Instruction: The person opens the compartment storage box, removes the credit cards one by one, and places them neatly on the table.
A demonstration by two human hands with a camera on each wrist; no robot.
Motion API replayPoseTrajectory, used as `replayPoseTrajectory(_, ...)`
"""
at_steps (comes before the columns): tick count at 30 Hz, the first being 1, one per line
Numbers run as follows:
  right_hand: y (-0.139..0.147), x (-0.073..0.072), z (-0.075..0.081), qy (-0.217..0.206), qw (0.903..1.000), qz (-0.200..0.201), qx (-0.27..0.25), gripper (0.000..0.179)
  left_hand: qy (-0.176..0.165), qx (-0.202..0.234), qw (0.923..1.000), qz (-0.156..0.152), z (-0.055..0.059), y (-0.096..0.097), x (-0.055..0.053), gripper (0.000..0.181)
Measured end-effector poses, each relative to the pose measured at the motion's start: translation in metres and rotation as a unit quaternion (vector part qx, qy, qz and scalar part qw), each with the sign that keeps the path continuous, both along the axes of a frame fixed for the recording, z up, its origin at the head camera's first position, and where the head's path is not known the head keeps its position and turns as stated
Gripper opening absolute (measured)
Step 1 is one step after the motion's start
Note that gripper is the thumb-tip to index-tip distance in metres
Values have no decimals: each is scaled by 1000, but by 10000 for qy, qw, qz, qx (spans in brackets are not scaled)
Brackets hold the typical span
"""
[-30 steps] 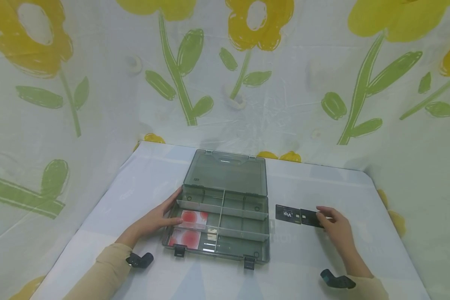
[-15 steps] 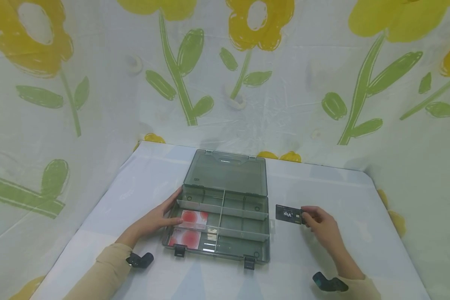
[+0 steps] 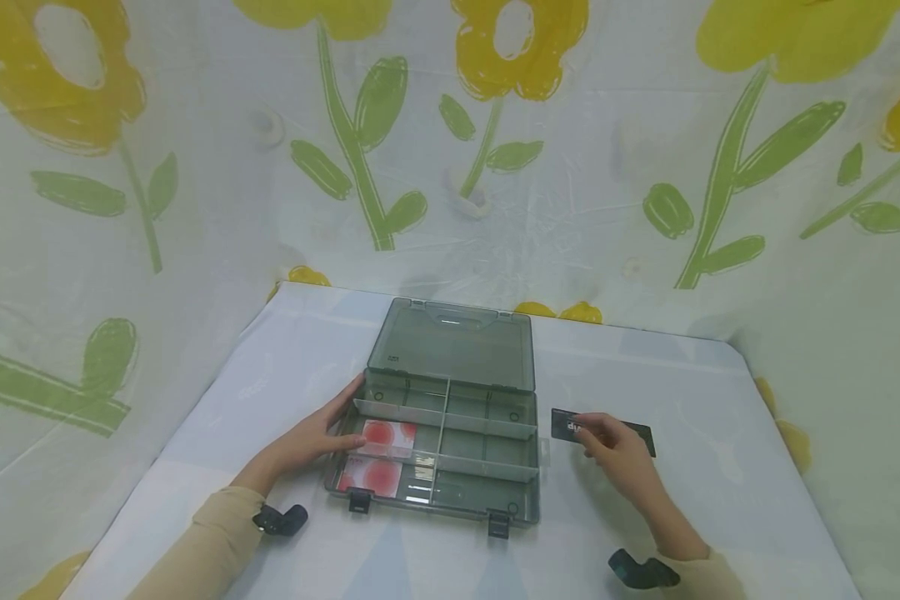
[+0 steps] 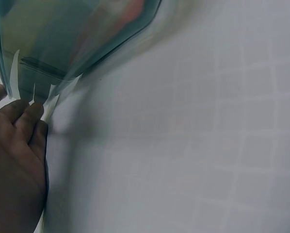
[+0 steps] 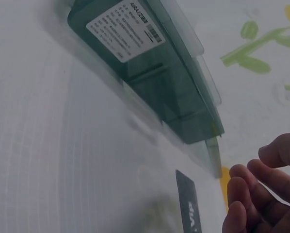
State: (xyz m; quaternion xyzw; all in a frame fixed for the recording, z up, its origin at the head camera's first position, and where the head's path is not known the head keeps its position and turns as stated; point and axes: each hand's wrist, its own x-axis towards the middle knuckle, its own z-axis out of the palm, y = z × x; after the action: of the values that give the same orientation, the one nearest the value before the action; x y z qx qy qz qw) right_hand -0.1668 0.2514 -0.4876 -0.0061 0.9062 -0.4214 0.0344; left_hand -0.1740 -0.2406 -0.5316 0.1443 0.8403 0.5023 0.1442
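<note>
My right hand (image 3: pixel 618 456), loosely curved, hovers at black rectangular cards (image 3: pixel 562 424) on the white bench (image 3: pixel 720 392), contact unclear; left hand (image 3: pixel 311 435) grips translucent grey plastic box (image 3: pixel 457 342). Red-and-white rectangular cards (image 3: pixel 380 477) in, black ones out.

A white table (image 3: pixel 735 467) is being enclosed by a flowered sheet (image 3: pixel 585 242).
At the back and on both sides, yellow flowers (image 3: pixel 480 58) are being displayed on this sheet, together with green stems (image 3: pixel 344 125) and leaves (image 3: pixel 381 104). On the table surface, pale blue triangles (image 3: pixel 386 567) are being shown at the near side.
</note>
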Motion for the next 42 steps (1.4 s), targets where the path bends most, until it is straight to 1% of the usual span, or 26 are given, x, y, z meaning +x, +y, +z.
replayPoseTrajectory(5, -12, -2, 0, -39, 9995, 231, -219, 28, -38, -63, 10000, 50, -1, -1, 0, 102)
replayPoseTrajectory(8, -22, -4, 2, -25, 9986, 444, -278, 28, -51, -66, 9999, 81, 0, -1, 1, 102)
replayPoseTrajectory(13, -39, -6, 8, 93, 9967, 736, -342, 26, -87, -77, 9999, 81, 0, 0, 1, 103)
replayPoseTrajectory(18, -52, -8, 10, 247, 9931, 1043, -470, 28, -76, -75, 9999, 81, -1, 1, 0, 103)
replayPoseTrajectory(23, -67, -11, 12, 365, 9903, 1253, -479, 27, -78, -89, 9999, 95, 1, 2, 1, 103)
replayPoseTrajectory(31, -97, -13, 18, 365, 9856, 1572, -505, 26, -102, -102, 9998, 121, 2, 2, 1, 104)
replayPoseTrajectory(35, -113, -15, 23, 415, 9816, 1806, -469, 25, -96, -106, 9998, 116, 1, 2, 0, 104)
replayPoseTrajectory(39, -130, -18, 24, 521, 9756, 2087, -444, 23, -121, -132, 9997, 154, 1, 2, 1, 103)
replayPoseTrajectory(42, -142, -20, 24, 499, 9722, 2241, -449, 24, -142, -150, 9996, 192, 1, 2, 1, 103)
